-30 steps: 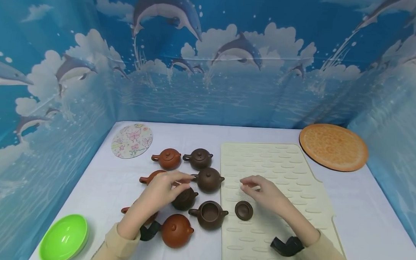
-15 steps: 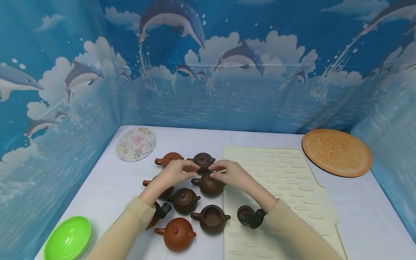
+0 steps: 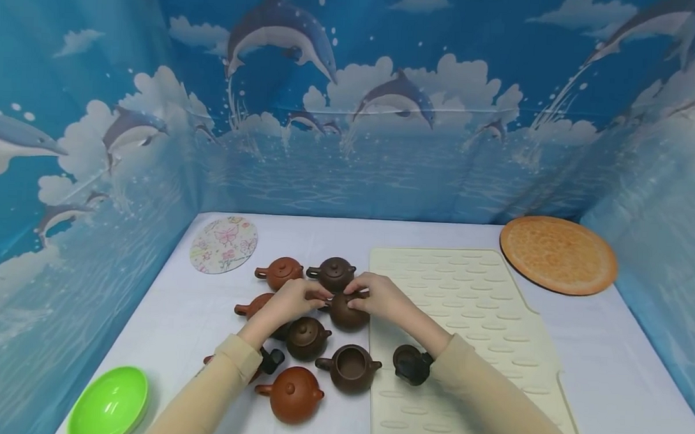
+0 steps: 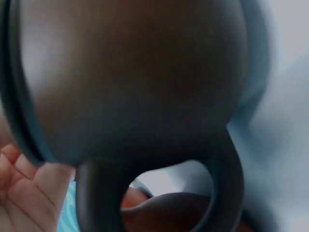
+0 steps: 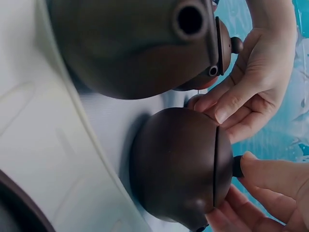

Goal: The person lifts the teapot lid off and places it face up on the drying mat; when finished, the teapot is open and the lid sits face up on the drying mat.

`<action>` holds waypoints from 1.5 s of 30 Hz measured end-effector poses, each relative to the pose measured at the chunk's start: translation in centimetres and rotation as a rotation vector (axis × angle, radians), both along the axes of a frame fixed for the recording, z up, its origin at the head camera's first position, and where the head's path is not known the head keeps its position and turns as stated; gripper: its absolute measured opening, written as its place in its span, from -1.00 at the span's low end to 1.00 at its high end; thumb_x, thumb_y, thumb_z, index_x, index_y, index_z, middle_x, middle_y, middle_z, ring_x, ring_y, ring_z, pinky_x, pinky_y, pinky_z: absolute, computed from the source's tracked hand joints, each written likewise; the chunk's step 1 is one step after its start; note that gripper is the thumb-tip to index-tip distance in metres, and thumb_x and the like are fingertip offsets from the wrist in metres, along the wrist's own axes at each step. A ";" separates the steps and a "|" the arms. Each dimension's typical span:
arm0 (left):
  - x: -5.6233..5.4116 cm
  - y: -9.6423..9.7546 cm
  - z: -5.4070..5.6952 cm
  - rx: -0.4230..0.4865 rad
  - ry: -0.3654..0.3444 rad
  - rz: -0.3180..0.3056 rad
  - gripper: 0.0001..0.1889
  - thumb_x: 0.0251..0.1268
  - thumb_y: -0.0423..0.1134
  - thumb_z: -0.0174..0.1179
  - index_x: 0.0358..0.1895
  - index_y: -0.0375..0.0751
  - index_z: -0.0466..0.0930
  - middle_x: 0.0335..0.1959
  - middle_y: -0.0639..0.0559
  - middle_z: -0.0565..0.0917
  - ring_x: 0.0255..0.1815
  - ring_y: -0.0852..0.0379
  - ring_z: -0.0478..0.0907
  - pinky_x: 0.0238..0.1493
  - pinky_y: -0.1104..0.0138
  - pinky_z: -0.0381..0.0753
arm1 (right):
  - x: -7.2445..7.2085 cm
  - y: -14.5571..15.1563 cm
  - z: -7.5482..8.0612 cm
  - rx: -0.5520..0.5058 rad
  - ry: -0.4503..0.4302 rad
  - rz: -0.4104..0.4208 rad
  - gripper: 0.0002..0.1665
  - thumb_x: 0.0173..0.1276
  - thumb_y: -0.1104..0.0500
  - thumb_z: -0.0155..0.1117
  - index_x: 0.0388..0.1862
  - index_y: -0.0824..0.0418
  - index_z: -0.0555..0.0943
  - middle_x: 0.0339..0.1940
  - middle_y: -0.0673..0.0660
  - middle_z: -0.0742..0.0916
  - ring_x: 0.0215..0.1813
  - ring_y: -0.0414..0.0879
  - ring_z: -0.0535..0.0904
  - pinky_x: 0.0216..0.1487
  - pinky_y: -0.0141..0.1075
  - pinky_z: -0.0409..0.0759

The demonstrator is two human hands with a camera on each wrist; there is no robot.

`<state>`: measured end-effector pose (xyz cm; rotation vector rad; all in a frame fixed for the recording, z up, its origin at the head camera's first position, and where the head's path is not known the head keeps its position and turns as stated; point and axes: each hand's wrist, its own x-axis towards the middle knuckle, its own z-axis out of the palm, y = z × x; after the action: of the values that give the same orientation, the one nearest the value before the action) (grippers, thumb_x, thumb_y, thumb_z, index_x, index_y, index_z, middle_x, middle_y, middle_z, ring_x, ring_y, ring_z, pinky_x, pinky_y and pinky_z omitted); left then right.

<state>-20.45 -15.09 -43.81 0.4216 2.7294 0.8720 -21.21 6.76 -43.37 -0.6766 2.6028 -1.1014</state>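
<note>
In the head view, a dark brown teapot (image 3: 348,316) stands between both hands at the mat's left edge. My left hand (image 3: 291,299) pinches at its handle side, and my right hand (image 3: 382,297) reaches over its top. The right wrist view shows the right thumb and fingers (image 5: 270,179) on the knob of its lid (image 5: 223,166), which sits on the pot. A lidless dark teapot (image 3: 351,368) stands nearer the front. Its matching loose lid (image 3: 403,354) lies on the cream mat (image 3: 433,399), partly hidden by the right wrist camera. A dark teapot body (image 4: 140,82) fills the left wrist view.
Other brown teapots (image 3: 307,338) and reddish ones (image 3: 295,395) crowd around the left hand and forearm. A green bowl (image 3: 108,401) is at front left, a floral round mat (image 3: 223,244) at back left, and an orange round board (image 3: 559,255) at back right.
Both hands were raised apart; the right hand has moved left off the mat to the dark teapot's lid. The left hand has come slightly right and down to its handle side.
</note>
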 end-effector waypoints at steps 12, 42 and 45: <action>0.0 0.1 -0.6 0.020 0.019 0.032 -0.81 0.26 -0.36 0.31 -0.11 -0.06 0.76 -0.21 0.07 0.79 -0.15 0.14 0.69 -0.08 0.23 0.71 | 0.3 -0.2 -0.3 0.059 0.107 0.017 -0.80 0.24 0.17 0.45 -0.14 0.13 0.73 -0.01 0.09 0.76 0.07 0.01 0.67 0.06 -0.15 0.68; -0.3 0.3 -0.8 -0.005 0.003 0.045 -0.83 0.28 -0.34 0.30 -0.14 -0.01 0.77 -0.21 0.09 0.78 -0.17 0.16 0.66 -0.09 0.21 0.69 | 1.6 11.4 -4.0 -0.707 -0.752 -0.190 -0.15 0.60 -0.07 -0.05 0.48 0.57 0.00 0.14 0.31 0.63 0.05 -0.04 0.71 0.20 -0.12 0.62; -0.3 0.4 -0.6 -0.005 -0.011 0.049 -0.82 0.30 -0.34 0.28 -0.12 -0.01 0.76 -0.21 0.09 0.78 -0.18 0.17 0.65 -0.08 0.21 0.69 | 1.8 11.6 -3.8 -0.636 -0.720 -0.203 -0.14 0.60 -0.04 -0.05 0.49 0.59 -0.04 0.26 0.51 0.51 0.03 -0.06 0.71 0.19 -0.16 0.63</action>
<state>-20.79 -14.72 -44.45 0.3498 2.7420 0.8768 -19.38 18.38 -47.18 -0.0601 1.7260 -1.8409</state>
